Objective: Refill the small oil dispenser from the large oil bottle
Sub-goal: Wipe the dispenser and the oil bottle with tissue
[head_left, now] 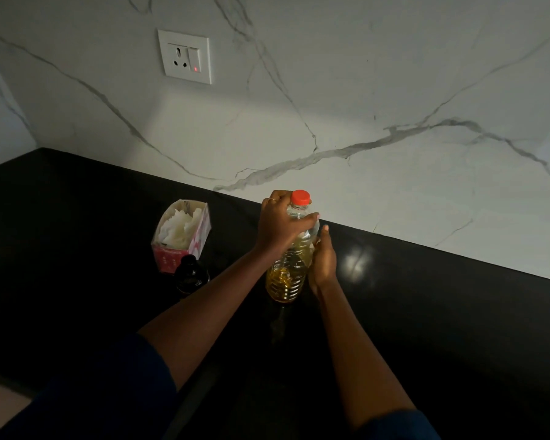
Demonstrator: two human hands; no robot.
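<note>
black counter [426,312], lower frame. large oil bottle [286,281], upright at centre, gripped round the shoulder by left hand [281,222], clasped on its side by right hand [323,263]. small oil dispenser [191,274], left of centre, untouched. red cap [300,197] on.

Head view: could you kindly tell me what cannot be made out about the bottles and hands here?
- Small dark bottle: head view, dim against the black counter; contents unreadable.
- Large oil bottle: head view, left hand covers its shoulder; label unseen.
- Right hand: head view, fingers behind the bottle; grip unclear.
</note>
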